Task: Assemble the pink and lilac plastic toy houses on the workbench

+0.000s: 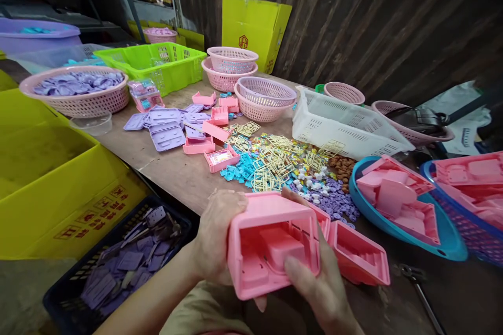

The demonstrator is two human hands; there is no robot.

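Observation:
Between my two hands is a hollow pink plastic box-shaped shell [275,220], its open side tilted toward me. My left hand [216,235] is closed on its left wall. On the right, my right hand [318,277] grips the shell with the thumb inside the opening; some of its fingers are hidden behind. More pink shells [359,251] lie on the table just right of the held one. Beyond my hands are cream part frames [275,159], light-blue parts [239,167], small purple spiral-like pieces [338,201] and brown pieces [342,170].
Purple plates [167,136] and small pink trays [222,158] lie left of the pile. A blue basin [440,246] of pink parts stands right, near a metal tool [422,296]. A dark crate [63,285] and yellow box [47,167] sit below left. A white crate [338,120] stands behind.

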